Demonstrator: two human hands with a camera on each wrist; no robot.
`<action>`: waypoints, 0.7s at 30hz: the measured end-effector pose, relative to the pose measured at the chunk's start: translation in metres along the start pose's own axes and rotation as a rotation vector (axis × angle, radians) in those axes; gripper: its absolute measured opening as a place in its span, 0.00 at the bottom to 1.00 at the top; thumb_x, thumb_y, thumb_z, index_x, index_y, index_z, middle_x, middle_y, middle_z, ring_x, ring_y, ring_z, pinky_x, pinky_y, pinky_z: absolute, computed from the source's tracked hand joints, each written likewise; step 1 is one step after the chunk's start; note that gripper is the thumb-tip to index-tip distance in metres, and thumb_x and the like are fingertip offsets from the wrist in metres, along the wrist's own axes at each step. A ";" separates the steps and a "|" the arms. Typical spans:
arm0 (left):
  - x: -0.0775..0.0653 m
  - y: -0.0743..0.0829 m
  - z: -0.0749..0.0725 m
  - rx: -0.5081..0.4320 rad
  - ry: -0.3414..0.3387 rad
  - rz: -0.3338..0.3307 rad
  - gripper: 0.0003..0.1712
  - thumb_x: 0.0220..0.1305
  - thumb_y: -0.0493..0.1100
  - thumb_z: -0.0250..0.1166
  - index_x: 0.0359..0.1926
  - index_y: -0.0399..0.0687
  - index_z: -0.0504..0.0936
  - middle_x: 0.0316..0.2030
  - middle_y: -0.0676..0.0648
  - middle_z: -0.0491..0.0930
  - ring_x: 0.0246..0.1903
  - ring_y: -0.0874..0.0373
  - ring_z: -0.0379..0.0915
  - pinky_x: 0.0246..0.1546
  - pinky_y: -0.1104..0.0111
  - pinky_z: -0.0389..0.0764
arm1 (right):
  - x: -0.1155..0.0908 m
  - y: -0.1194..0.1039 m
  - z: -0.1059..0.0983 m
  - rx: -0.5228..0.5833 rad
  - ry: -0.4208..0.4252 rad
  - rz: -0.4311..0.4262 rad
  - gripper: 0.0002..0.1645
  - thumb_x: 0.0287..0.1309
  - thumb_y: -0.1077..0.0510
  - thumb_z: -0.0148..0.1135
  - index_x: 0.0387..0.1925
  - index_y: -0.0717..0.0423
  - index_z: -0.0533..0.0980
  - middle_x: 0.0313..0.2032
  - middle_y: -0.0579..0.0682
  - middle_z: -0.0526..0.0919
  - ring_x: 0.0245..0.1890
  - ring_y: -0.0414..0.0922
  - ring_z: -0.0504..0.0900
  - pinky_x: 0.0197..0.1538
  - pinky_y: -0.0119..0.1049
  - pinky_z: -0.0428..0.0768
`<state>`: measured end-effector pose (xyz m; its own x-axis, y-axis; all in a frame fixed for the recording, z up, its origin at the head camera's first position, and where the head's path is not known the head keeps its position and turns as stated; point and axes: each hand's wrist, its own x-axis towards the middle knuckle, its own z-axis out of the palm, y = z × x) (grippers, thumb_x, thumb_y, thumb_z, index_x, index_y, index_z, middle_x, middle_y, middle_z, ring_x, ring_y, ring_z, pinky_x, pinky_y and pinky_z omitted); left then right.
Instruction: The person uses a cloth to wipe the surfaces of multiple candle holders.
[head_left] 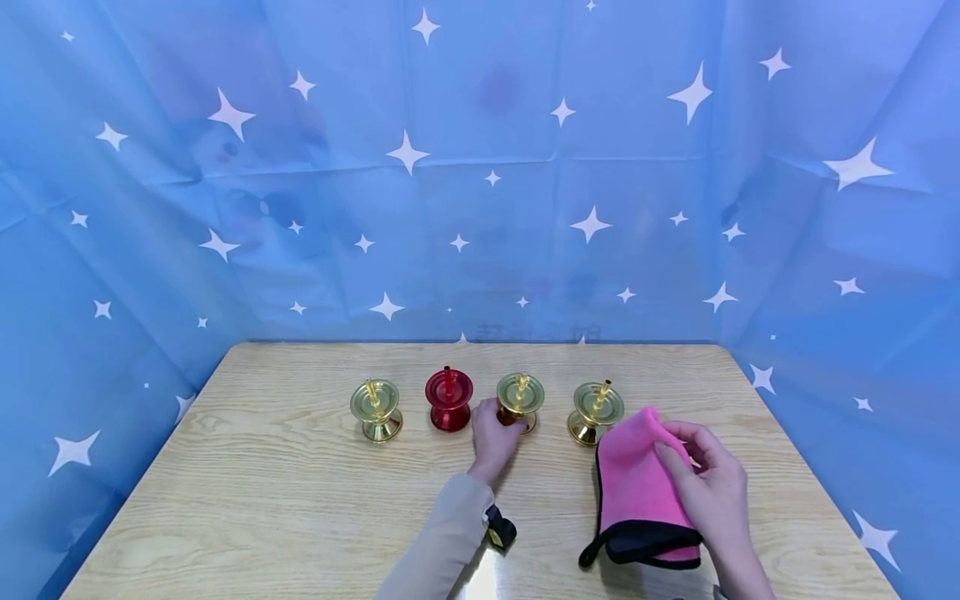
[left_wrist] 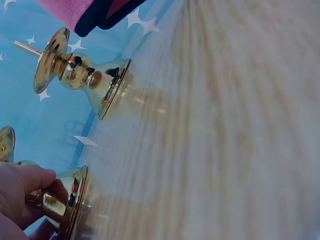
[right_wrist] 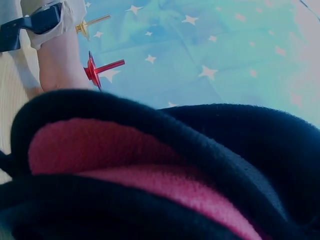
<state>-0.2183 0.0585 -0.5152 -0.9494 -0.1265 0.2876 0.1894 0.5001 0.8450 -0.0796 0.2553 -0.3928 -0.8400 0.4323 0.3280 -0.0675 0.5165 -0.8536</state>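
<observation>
Head: left grip (head_left: 497, 439) holds gold candlestick (head_left: 521, 395), right grip (head_left: 712, 483) pink cloth (head_left: 637, 483).

Left hand (head_left: 497, 435) gripping well forward, right hand (head_left: 716, 483) pinching nearer in

From my seat I see the sleeved left forearm (head_left: 438, 537) slanting up and rightward, with the left wrist (head_left: 483, 473) bare beyond the cuff. My left wrist camera shows the thumb (left_wrist: 39, 176) pressing along one side of the grip, the other fingers partly hidden.

On my right, the arm enters low and leans leftward, bare at the right wrist (head_left: 738, 560). That hand's thumb and bent index finger meet in a pinch, the back of the hand facing outward. The two hands stand well apart.
</observation>
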 end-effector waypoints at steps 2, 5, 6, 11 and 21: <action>0.000 0.000 -0.001 -0.007 -0.004 0.003 0.16 0.39 0.38 0.75 0.31 0.39 0.81 0.34 0.45 0.78 0.39 0.50 0.70 0.44 0.59 0.71 | 0.000 0.000 0.001 0.006 0.000 0.011 0.11 0.54 0.67 0.63 0.41 0.61 0.78 0.27 0.33 0.79 0.23 0.31 0.76 0.22 0.25 0.73; -0.002 0.001 -0.004 -0.025 -0.004 0.015 0.16 0.38 0.38 0.76 0.31 0.39 0.81 0.33 0.46 0.79 0.38 0.50 0.70 0.42 0.60 0.72 | 0.000 0.000 0.002 0.010 0.007 0.032 0.10 0.55 0.67 0.62 0.41 0.63 0.76 0.28 0.31 0.78 0.24 0.29 0.75 0.24 0.23 0.73; -0.002 0.001 -0.005 -0.036 -0.005 0.017 0.15 0.38 0.38 0.76 0.30 0.39 0.81 0.32 0.46 0.79 0.38 0.50 0.70 0.41 0.61 0.72 | 0.000 -0.001 0.002 0.005 0.008 0.039 0.10 0.56 0.67 0.61 0.41 0.63 0.75 0.29 0.33 0.78 0.24 0.29 0.75 0.25 0.23 0.72; -0.005 0.003 -0.011 -0.136 -0.069 -0.013 0.13 0.41 0.35 0.74 0.31 0.41 0.81 0.28 0.49 0.80 0.33 0.56 0.73 0.34 0.68 0.75 | 0.000 -0.004 0.003 -0.027 -0.048 0.077 0.10 0.63 0.64 0.53 0.45 0.63 0.68 0.25 0.35 0.75 0.20 0.31 0.72 0.24 0.25 0.70; -0.017 0.014 -0.033 -0.268 -0.210 0.088 0.13 0.41 0.31 0.72 0.31 0.38 0.79 0.30 0.46 0.81 0.33 0.57 0.76 0.35 0.69 0.78 | -0.009 -0.010 0.014 0.015 -0.087 -0.020 0.12 0.65 0.65 0.50 0.49 0.64 0.64 0.21 0.38 0.74 0.14 0.34 0.72 0.19 0.28 0.71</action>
<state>-0.1915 0.0396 -0.4936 -0.9522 0.1000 0.2888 0.3051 0.2552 0.9175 -0.0791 0.2361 -0.3923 -0.8821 0.3555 0.3091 -0.0922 0.5132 -0.8533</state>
